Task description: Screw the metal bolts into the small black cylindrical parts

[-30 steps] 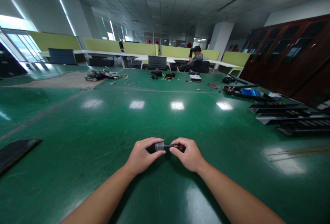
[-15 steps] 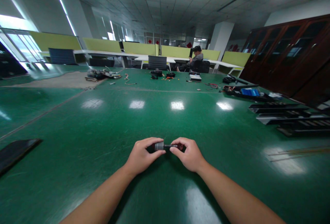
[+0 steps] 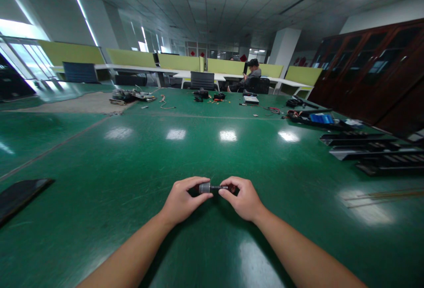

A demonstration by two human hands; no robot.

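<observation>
My left hand (image 3: 185, 197) clamps the cylinder (image 3: 205, 188) between thumb and fingers; my right hand (image 3: 243, 199) pinches the rod (image 3: 214, 187) beside those fingertips. If that pinch slackens, so thin a rod could slip onto the table (image 3: 212, 157) below my fingers.

A green tabletop (image 3: 198, 155) spreads before you, with a dark flat panel (image 3: 23, 197) lying left of your left hand (image 3: 183, 199). Thin rods (image 3: 391, 195) lie right of your right hand (image 3: 244, 197); black rails (image 3: 380, 151) sit just beyond them, and farther out a dark tray (image 3: 336, 125) carries a blue item (image 3: 322, 119) (too blurred to name). Well beyond your left hand, a cluster of parts (image 3: 127, 96) rests near a pale cord (image 3: 163, 100), while a white box (image 3: 251, 100) stands far beyond your right hand. Past the tabletop, a person (image 3: 254, 75) sits by yellow-green partitions (image 3: 227, 66), dark red cabinets (image 3: 367, 67) rising far right of your right hand.
</observation>
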